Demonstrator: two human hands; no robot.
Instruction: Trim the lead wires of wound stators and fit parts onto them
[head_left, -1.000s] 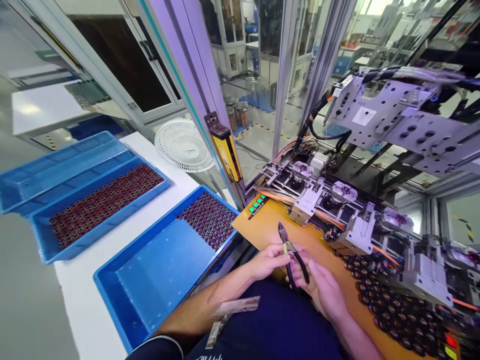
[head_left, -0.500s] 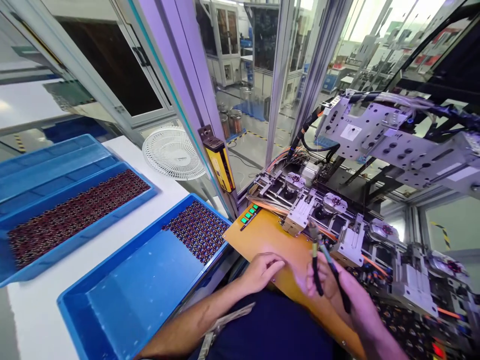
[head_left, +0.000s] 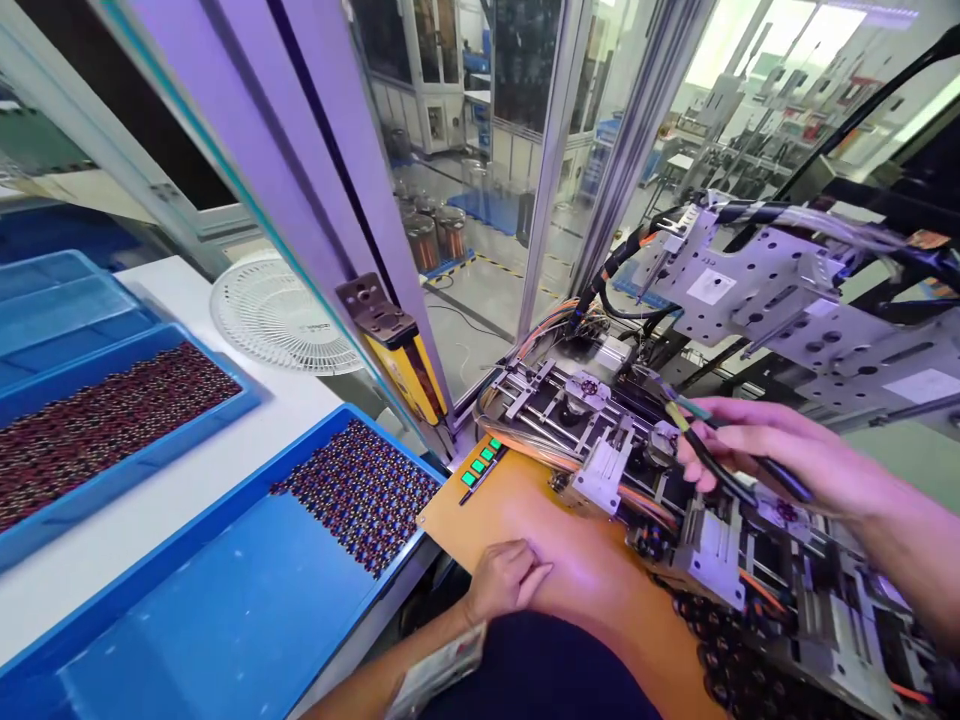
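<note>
My right hand (head_left: 802, 450) is closed around the black grips of a pair of pliers (head_left: 703, 455). The jaws point up and left, over the metal fixtures of the machine, near a round holder (head_left: 586, 390) with a small dark part in it. Beneath the pliers is a second round holder (head_left: 663, 442), partly covered by my fingers. My left hand (head_left: 506, 580) rests in a loose fist at the near side of the orange panel (head_left: 547, 530), with nothing seen in it. Green lit buttons (head_left: 480, 465) and a dark pen-like stick (head_left: 477, 488) are beyond it.
A blue tray (head_left: 217, 610) partly filled with small dark-red parts (head_left: 367, 490) stands on the white table (head_left: 161, 275) to the left, beside another filled tray (head_left: 251, 400). A yellow sensor block (head_left: 412, 375) is on the frame post. A metal arm plate (head_left: 780, 290) overhangs the fixtures.
My right hand has moved up and to the right with the pliers, over the fixtures. My left hand has curled tighter and lies slightly lower in view. The camera view has turned right.
</note>
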